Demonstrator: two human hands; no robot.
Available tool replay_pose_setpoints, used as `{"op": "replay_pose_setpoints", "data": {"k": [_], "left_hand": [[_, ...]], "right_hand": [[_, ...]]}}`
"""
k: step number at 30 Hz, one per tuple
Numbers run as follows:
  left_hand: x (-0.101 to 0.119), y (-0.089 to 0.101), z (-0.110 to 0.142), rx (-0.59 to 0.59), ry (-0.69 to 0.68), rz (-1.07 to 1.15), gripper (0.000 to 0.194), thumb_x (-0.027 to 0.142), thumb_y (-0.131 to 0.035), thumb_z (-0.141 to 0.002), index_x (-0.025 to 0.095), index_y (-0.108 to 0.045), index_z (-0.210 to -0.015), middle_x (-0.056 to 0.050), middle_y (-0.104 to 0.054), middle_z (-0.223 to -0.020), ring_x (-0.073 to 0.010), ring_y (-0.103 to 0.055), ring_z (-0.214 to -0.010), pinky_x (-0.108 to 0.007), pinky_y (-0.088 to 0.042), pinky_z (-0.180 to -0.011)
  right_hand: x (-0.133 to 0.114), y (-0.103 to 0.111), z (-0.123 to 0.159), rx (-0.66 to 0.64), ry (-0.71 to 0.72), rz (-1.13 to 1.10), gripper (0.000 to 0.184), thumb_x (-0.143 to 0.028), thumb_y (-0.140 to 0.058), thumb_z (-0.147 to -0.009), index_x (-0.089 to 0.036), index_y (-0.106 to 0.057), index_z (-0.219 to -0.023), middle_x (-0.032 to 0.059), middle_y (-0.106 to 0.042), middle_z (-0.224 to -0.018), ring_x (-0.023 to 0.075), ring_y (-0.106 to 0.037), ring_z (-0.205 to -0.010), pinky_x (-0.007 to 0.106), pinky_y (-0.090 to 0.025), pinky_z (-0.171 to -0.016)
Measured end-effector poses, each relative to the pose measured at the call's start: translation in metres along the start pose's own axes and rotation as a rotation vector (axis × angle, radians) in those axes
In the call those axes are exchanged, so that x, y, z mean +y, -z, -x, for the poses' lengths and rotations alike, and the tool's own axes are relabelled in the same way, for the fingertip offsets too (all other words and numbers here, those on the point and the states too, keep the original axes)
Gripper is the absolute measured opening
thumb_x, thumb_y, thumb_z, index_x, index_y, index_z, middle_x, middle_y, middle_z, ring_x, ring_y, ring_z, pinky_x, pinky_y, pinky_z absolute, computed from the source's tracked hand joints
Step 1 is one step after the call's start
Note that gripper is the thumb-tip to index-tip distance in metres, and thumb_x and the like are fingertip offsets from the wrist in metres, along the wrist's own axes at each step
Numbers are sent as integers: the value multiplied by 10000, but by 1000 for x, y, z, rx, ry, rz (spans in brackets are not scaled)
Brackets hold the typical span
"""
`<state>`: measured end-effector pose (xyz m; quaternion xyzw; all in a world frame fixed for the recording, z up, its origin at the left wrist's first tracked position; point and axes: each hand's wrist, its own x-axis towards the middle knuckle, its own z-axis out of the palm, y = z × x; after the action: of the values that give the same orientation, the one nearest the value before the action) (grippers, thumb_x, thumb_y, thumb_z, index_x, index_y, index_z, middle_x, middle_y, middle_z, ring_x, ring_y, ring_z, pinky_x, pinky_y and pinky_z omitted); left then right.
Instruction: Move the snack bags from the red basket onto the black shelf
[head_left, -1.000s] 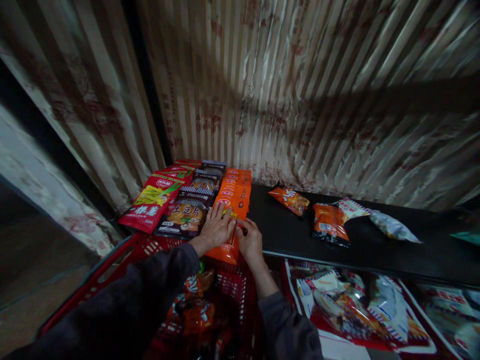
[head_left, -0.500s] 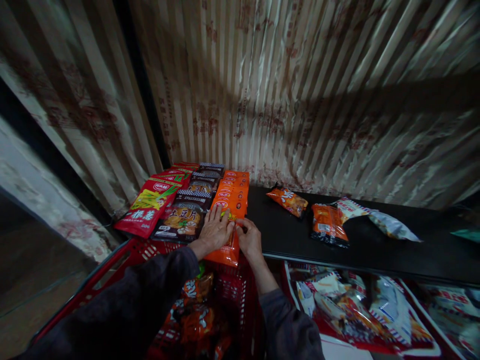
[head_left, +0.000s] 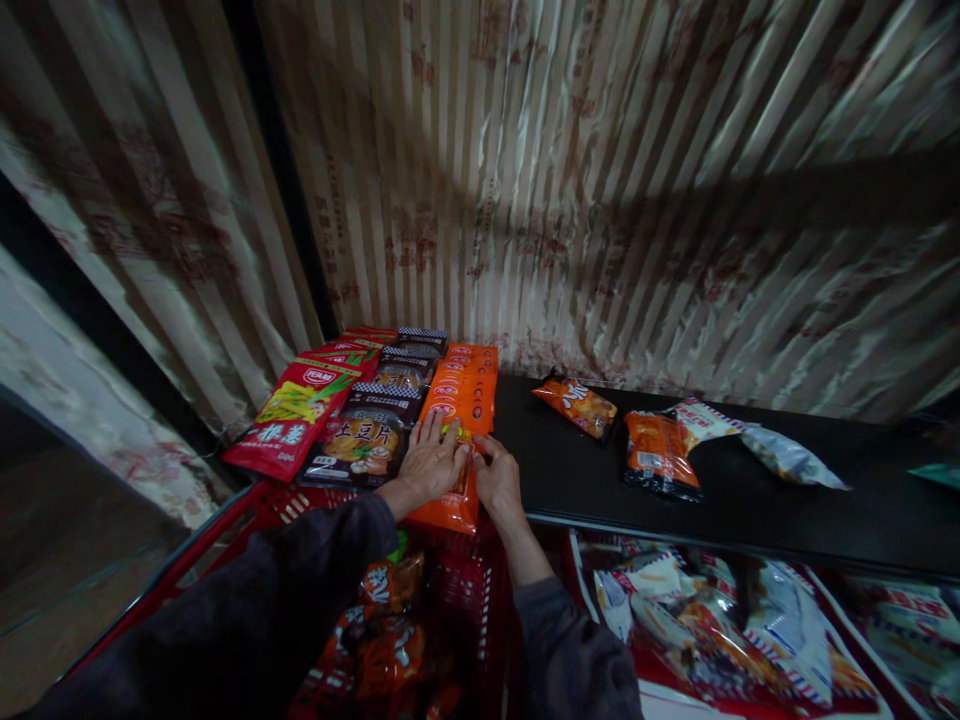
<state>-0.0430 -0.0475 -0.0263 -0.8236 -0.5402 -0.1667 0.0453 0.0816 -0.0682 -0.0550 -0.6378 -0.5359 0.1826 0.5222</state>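
My left hand (head_left: 431, 462) lies flat, fingers spread, on the front orange snack packet (head_left: 454, 445) of an overlapping row on a black shelf (head_left: 750, 500). My right hand (head_left: 497, 482) rests on the same packet's right edge, thumb and fingers pinched against it. Beside the orange row lie a row of dark crisp packets (head_left: 367, 440) and a row of red packets (head_left: 294, 415).
A red shopping basket (head_left: 442, 620) with orange packets stands below my arms. Loose packets lie on the shelf: an orange one (head_left: 577, 403), another orange one (head_left: 660, 450), a white one (head_left: 772, 445). More packets fill the shelf below (head_left: 712, 630). A striped curtain hangs behind.
Both hands stay on the front orange packet, shifting only slightly; the view has drifted a little.
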Motion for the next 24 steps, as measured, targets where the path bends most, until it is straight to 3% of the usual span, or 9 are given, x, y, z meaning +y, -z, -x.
{"op": "replay_pose_setpoints", "data": {"k": [16, 24], "left_hand": [[-2, 4, -9, -43, -29, 16, 546, 396, -342, -977, 124, -481, -1429, -166, -430, -1513, -317, -309, -1445, -521, -258, -1166], [0, 11, -13, -166, 14, 62, 568, 402, -323, -989, 130, -388, -1484, -181, -302, -1579, -334, -222, -1477, -595, -263, -1139]], "right_hand": [[-7, -3, -4, 12, -40, 22, 359, -129, -550, -785, -158, -728, -1095, 145, -690, -1207, 263, -639, -1159, 419, -474, -1037], [-7, -1, -7, -29, -39, 23, 376, -133, -540, -796, -132, -714, -1130, 159, -666, -1246, 263, -612, -1193, 406, -450, -1059]]}}
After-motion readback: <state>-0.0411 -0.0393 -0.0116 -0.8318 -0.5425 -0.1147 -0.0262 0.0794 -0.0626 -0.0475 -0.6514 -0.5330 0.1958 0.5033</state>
